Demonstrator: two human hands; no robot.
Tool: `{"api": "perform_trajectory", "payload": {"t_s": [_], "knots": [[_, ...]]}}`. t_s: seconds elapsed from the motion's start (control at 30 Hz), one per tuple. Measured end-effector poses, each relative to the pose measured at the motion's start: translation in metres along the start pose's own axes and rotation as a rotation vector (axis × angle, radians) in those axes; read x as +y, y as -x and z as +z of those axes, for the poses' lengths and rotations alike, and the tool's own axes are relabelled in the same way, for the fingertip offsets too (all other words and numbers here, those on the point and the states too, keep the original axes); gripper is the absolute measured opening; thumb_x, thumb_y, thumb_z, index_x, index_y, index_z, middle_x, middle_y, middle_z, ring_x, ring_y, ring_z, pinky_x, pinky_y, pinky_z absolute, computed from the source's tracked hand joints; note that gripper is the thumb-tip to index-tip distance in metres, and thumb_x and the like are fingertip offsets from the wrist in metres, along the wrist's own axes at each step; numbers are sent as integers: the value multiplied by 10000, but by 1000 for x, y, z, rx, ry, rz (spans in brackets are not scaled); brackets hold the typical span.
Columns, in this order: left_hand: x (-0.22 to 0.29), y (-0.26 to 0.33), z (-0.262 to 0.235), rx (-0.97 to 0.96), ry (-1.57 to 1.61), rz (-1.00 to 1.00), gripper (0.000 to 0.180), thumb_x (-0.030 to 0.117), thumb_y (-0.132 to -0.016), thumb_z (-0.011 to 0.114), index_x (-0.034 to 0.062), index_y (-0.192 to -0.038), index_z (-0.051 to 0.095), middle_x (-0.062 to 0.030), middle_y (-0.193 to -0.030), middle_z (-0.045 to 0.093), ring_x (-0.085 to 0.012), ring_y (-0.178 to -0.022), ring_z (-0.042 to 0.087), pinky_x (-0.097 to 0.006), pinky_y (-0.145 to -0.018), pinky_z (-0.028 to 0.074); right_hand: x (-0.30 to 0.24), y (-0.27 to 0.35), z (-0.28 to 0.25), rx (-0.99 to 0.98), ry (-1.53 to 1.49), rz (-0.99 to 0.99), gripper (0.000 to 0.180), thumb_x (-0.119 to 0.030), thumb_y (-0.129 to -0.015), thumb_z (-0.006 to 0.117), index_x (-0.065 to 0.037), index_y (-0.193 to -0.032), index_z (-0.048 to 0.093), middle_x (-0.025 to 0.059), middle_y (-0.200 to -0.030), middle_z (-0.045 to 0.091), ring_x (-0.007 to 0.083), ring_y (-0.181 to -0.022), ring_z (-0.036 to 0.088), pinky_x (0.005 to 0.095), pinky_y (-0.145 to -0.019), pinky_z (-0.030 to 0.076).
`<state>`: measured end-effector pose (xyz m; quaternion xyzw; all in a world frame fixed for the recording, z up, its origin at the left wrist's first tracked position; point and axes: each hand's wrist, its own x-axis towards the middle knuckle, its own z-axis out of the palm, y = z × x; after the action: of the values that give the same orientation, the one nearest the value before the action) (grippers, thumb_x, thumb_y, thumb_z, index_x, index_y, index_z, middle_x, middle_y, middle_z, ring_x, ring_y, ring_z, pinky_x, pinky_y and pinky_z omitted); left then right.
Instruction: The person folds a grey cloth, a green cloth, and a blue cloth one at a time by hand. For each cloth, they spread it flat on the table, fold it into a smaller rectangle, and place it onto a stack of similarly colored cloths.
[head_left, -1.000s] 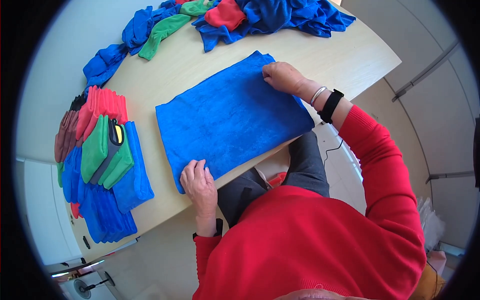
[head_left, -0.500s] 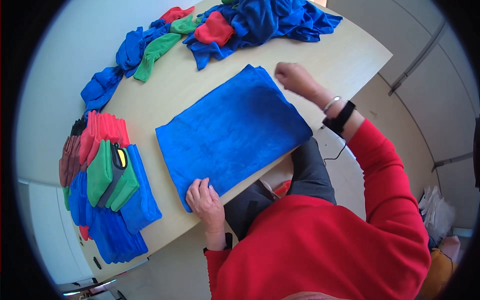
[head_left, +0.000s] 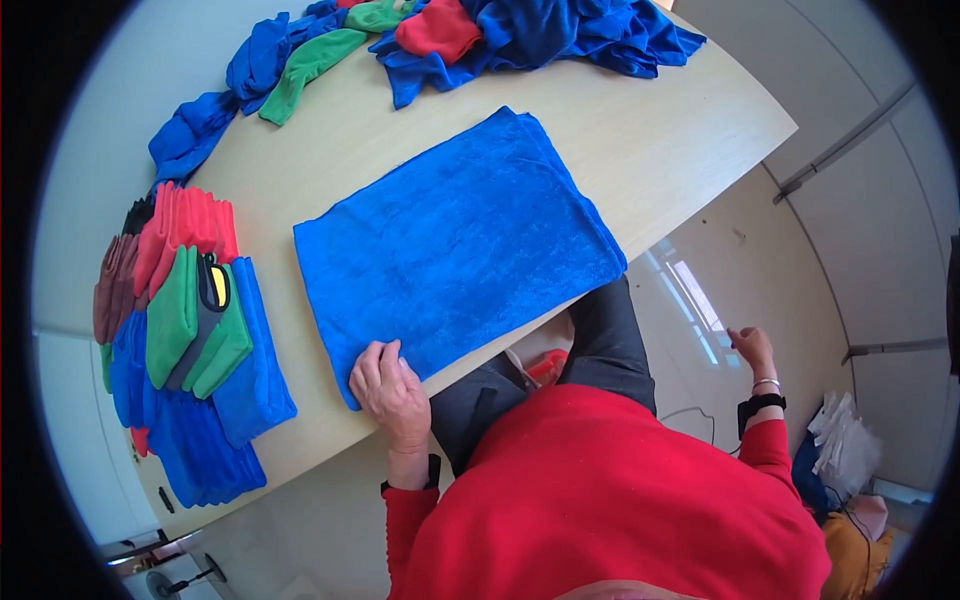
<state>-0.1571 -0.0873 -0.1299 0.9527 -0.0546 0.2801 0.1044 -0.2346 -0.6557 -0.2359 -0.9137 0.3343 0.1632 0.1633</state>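
A large blue cloth (head_left: 455, 235), layered along its right edge, lies flat on the table in front of me. My left hand (head_left: 390, 393) is at its near left corner, fingers bent over the edge and closed on the fabric. Out to the right, away from the cloth and above the floor, is my right hand (head_left: 752, 348). Its fingers are drawn together, with the tips pointing left; whatever they may hold is too small to make out.
Folded red cloths (head_left: 190, 230), green cloths (head_left: 172, 315) and blue cloths (head_left: 205, 450) are stacked at the table's left. Loose blue cloths (head_left: 530, 30) are heaped along the far side, with a red cloth (head_left: 437, 30) among them. Bags (head_left: 845, 445) lie on the floor at right.
My right hand has swung from beside the cloth's far right edge out to the right and down over the floor. My left hand stays at the cloth's corner. The view has shifted slightly.
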Motion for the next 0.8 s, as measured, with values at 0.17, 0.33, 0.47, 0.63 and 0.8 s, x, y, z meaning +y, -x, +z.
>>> {"api": "perform_trajectory", "payload": {"t_s": [0.17,0.33,0.47,0.63,0.8], "knots": [[-2,-1,1,3,2,2,194,50,-821,545,22,-1004,603,-132,-1035,557,-316,-984,524,-433,-874,387,-21,-30,-24,546,19,-239,151,-67,-810,527,-41,-908,639,182,-972,634,343,-937,604,399,-800,491],[3,-4,5,26,7,8,197,51,-817,544,21,-1002,604,-133,-1032,559,-317,-986,524,-437,-879,386,-180,-9,-127,614,-382,-709,141,-8,-848,547,-21,-978,602,123,-960,630,222,-847,627,286,-747,511],[6,0,3,26,2,1,196,53,-817,543,20,-999,608,-132,-1031,561,-316,-982,527,-435,-879,388,-319,23,-143,-23,-551,-1027,102,-74,-891,551,-14,-940,618,77,-854,643,167,-777,629,258,-704,510],[0,0,2,39,4,7,193,53,-820,541,17,-995,613,-132,-1032,562,-314,-974,531,-427,-876,389,-417,13,-107,-105,-223,-1275,88,-90,-840,580,-16,-848,628,104,-750,636,191,-719,630,292,-672,504],[1,0,2,30,26,0,188,53,-844,511,11,-1002,605,-139,-1032,562,-322,-985,527,-420,-884,385,-453,-9,-77,-45,-6,-1317,120,-139,-788,619,-26,-823,641,143,-775,652,261,-725,631,359,-685,494]]}}
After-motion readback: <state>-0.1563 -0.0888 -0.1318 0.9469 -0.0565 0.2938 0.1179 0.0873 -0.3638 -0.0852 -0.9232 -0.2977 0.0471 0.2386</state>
